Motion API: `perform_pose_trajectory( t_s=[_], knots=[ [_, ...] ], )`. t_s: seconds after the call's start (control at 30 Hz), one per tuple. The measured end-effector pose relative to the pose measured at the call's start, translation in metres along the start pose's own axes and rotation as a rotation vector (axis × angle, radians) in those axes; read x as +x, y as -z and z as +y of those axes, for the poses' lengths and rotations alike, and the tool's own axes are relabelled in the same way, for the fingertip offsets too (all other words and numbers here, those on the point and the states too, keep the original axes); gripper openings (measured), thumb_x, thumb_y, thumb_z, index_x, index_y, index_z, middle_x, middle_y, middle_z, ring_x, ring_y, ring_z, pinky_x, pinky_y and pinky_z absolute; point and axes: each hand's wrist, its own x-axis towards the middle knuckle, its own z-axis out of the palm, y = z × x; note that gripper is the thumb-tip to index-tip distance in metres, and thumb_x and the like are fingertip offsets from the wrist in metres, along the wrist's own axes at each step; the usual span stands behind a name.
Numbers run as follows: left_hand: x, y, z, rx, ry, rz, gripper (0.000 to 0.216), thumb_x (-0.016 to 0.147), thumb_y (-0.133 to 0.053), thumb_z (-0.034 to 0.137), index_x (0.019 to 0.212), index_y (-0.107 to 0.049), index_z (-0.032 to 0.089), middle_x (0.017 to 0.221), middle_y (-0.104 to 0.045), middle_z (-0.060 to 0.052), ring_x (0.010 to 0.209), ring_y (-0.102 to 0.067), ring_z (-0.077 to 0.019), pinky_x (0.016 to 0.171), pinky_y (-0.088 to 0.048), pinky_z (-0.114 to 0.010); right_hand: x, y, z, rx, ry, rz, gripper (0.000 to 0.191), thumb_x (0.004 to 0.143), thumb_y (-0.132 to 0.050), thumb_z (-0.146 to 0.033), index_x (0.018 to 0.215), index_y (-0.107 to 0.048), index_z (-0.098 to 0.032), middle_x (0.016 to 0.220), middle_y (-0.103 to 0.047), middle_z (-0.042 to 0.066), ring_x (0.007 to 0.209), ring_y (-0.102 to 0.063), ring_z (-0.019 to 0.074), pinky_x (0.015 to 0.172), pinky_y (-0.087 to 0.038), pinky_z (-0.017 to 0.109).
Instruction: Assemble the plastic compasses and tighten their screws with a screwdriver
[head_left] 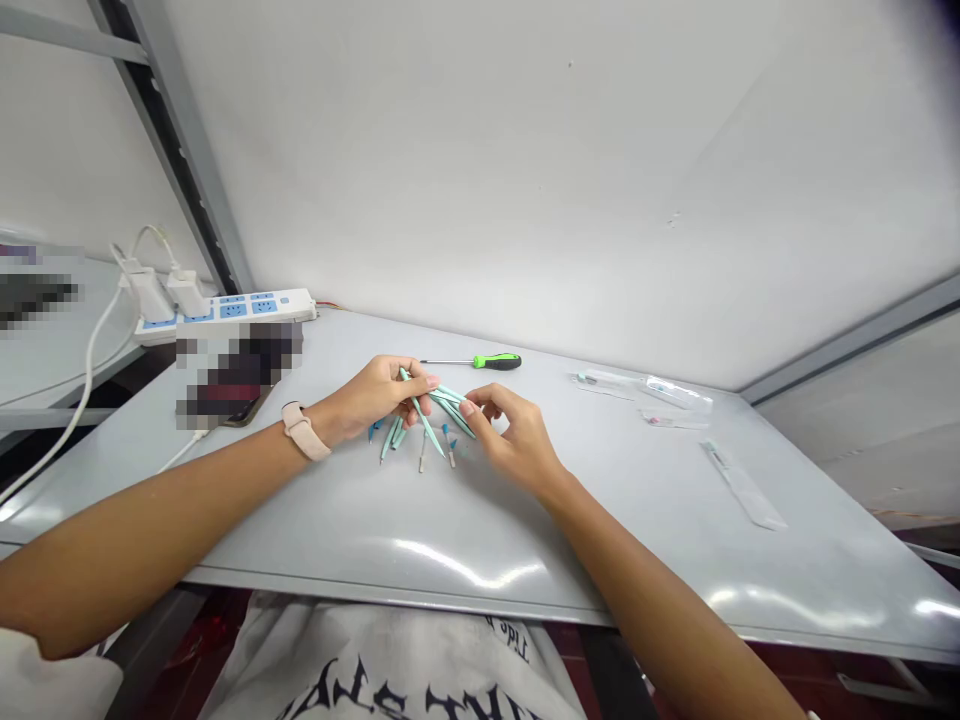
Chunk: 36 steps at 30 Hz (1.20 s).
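Slim mint-green pens [424, 418] with pointed tips are between my hands above the table. My left hand [386, 395] is closed, its thumb and fingers pinching one pen that slants down to the right. Opposite it, my right hand [514, 430] has thumb and forefinger closed at the right end of another mint-green pen [451, 394]. More such pens [395, 433] lie crossed in a loose bunch beneath the fingers, partly hidden. Just below are small blue-and-white pieces [450, 447], too small to identify.
A green-and-black screwdriver [497, 361] lies behind my hands. Several clear plastic sleeves [742, 485] are on the right of the grey table [615, 540]. At the left are a blurred phone [244, 375] with a cable and a white power strip [289, 304] with plugged chargers.
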Motion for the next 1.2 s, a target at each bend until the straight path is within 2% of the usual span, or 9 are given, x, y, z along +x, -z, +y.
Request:
perform_pose_trajectory(
  t_s=[0.13,0.27,0.43,0.63,0.8,0.97,1.07,1.2],
  knots=[
    [0.0006,0.0008,-0.0011,-0.011,0.004,-0.006,0.04,0.077,-0.084,0.047,0.074,-0.06,0.016,0.069,-0.07,-0.003,0.048,-0.058,-0.0091,0.048,-0.047,-0.023,-0.0001,-0.0007,0.0007,-0.028,0.027,-0.003,0.031,0.102,-0.051,-0.037,0.077,-0.062,-0.022,0.068,-0.065,0.001,0.061,-0.056,0.016,0.064,-0.045,0.033],
    [0.0003,0.0015,-0.0015,-0.006,-0.005,-0.004,0.039,0.078,-0.083,0.047,0.074,-0.06,0.015,0.07,-0.07,-0.004,0.048,-0.059,-0.0093,0.048,-0.046,-0.023,-0.0002,-0.0016,0.0032,-0.002,0.076,0.048,0.02,0.098,-0.059,-0.034,0.082,-0.063,-0.023,0.073,-0.067,0.001,0.061,-0.057,0.0162,0.066,-0.047,0.034],
    [-0.0005,0.001,-0.001,-0.001,-0.005,-0.004,0.039,0.079,-0.082,0.047,0.074,-0.06,0.015,0.069,-0.07,-0.004,0.049,-0.058,-0.009,0.049,-0.046,-0.023,-0.0004,-0.0006,0.0015,0.003,0.051,0.038,0.015,0.096,-0.061,-0.034,0.087,-0.064,-0.023,0.076,-0.068,0.001,0.061,-0.057,0.0153,0.064,-0.048,0.033],
    [0.0004,0.0008,-0.0017,-0.003,-0.003,-0.009,0.04,0.078,-0.083,0.048,0.075,-0.06,0.015,0.07,-0.07,-0.003,0.049,-0.059,-0.0089,0.049,-0.046,-0.022,-0.0005,-0.0008,0.0004,-0.006,0.038,0.014,0.026,0.101,-0.052,-0.033,0.08,-0.063,-0.022,0.071,-0.067,0.001,0.063,-0.057,0.0156,0.066,-0.047,0.033],
    [0.0011,0.0014,-0.0023,0.0,-0.001,-0.006,0.038,0.081,-0.081,0.046,0.075,-0.06,0.015,0.069,-0.07,-0.003,0.048,-0.058,-0.0083,0.049,-0.046,-0.021,-0.0003,-0.0013,0.0042,0.003,0.055,0.048,0.016,0.096,-0.061,-0.033,0.086,-0.065,-0.022,0.075,-0.069,0.001,0.062,-0.059,0.0151,0.067,-0.049,0.033],
    [0.0007,0.0019,-0.0026,-0.002,-0.003,-0.008,0.038,0.081,-0.081,0.046,0.075,-0.06,0.015,0.07,-0.07,-0.003,0.049,-0.058,-0.0087,0.05,-0.047,-0.022,-0.0006,-0.0006,0.0025,0.037,0.03,0.052,0.015,0.093,-0.066,-0.035,0.091,-0.066,-0.021,0.08,-0.07,0.002,0.06,-0.058,0.014,0.063,-0.05,0.031],
    [0.0004,0.0024,-0.0031,0.001,-0.003,-0.009,0.037,0.081,-0.081,0.046,0.075,-0.06,0.015,0.07,-0.07,-0.003,0.049,-0.059,-0.0089,0.05,-0.047,-0.022,-0.0004,-0.0003,-0.0006,0.045,0.011,0.026,0.018,0.096,-0.062,-0.038,0.094,-0.067,-0.02,0.084,-0.072,0.004,0.064,-0.06,0.0148,0.065,-0.05,0.031],
    [0.0009,0.0023,-0.0037,0.009,-0.002,-0.007,0.037,0.081,-0.081,0.046,0.075,-0.061,0.016,0.071,-0.07,-0.004,0.049,-0.059,-0.0089,0.049,-0.046,-0.022,0.0001,-0.0005,-0.0007,0.002,0.001,-0.011,0.029,0.102,-0.051,-0.036,0.081,-0.065,-0.021,0.073,-0.069,0.002,0.065,-0.059,0.0156,0.065,-0.047,0.031]
  ],
)
